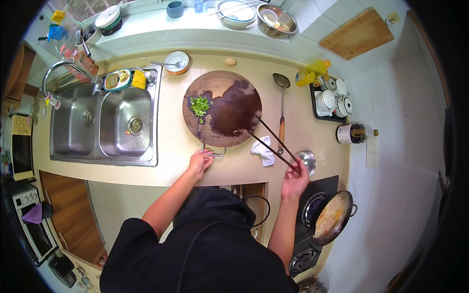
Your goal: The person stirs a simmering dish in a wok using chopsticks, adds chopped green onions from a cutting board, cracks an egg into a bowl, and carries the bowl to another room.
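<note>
A round wooden chopping board (234,110), dark with wet patches, lies on the counter in front of me. A small heap of chopped green leaves (199,106) sits on its left part. At the near rim, the fingers of my left hand (200,163) are round the left end of the board's metal handle (219,155). My right hand (295,179) holds a pair of long dark chopsticks (270,151), their tips apart at the board's right rim. A white crumpled cloth (263,151) lies partly under the chopsticks. Beside my right hand is a metal bowl (307,163), partly hidden.
Right of the board lies a wok spatula (282,106). A wok (331,219) with noodle-like food stands on the gas hob (306,234). To the left is a double steel sink (102,124). An egg (231,62) and a small bowl (176,62) lie behind the board.
</note>
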The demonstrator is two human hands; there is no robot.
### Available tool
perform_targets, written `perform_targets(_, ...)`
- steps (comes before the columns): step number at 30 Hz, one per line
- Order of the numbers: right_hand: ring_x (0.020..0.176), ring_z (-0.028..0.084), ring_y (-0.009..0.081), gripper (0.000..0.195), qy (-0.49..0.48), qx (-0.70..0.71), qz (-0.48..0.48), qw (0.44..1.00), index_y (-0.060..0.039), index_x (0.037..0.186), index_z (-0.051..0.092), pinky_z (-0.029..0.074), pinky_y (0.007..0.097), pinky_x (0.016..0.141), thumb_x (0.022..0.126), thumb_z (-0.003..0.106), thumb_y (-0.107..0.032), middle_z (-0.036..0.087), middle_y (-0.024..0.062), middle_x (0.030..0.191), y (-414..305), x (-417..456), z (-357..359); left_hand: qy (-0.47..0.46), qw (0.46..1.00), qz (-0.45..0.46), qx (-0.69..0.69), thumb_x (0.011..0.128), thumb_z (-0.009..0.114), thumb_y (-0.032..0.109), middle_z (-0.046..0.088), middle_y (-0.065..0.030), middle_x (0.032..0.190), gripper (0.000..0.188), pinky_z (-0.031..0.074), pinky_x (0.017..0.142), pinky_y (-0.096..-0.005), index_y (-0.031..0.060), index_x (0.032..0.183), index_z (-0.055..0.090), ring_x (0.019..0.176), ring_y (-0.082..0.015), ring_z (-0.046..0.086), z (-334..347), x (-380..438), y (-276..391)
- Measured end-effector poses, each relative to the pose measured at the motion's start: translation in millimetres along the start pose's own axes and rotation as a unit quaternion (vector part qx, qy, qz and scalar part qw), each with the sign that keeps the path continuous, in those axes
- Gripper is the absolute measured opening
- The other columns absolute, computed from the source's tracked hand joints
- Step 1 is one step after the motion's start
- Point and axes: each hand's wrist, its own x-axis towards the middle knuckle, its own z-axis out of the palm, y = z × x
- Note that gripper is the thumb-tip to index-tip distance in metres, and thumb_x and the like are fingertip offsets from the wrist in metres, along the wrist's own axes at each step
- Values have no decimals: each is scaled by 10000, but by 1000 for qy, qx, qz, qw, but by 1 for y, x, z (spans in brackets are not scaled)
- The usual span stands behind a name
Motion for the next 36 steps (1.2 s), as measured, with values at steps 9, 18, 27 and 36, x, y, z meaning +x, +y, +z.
perform_targets(9, 582, 519, 106, 265, -148, -13, 92, 985, 34, 1084, 607, 427, 217, 518, 934, 551, -177, 599, 34, 737, 122, 53, 55, -21, 996, -33, 76, 915, 485, 49, 611, -95, 1134, 312, 510, 864, -275, 28, 1227, 484, 985, -170, 615, -11, -37, 23)
perform_targets(18, 543, 518, 120, 383, -93, -38, 120, 988, 24, 1053, 606, 448, 239, 471, 926, 573, -335, 566, 39, 686, 182, 71, 94, 5, 994, -48, 98, 935, 466, 59, 627, -101, 1143, 283, 527, 832, -248, 12, 1209, 518, 941, -140, 632, -39, -45, 34)
perform_targets(27, 506, 549, 154, 309, -26, -51, 123, 991, 19, 964, 633, 463, 239, 475, 933, 571, -282, 597, 68, 681, 208, 79, 99, 10, 993, -36, 108, 930, 480, 69, 638, -88, 1124, 288, 519, 817, -233, 17, 1210, 527, 922, -124, 620, -41, -45, 27)
perform_targets(36, 705, 648, 215, 276, -12, -32, 151, 988, 45, 922, 612, 579, 283, 652, 948, 522, -214, 671, 178, 856, 213, 84, 93, 19, 993, -28, 109, 921, 499, 84, 647, -71, 1109, 287, 515, 802, -228, 31, 1199, 542, 916, -112, 619, -47, -45, 27)
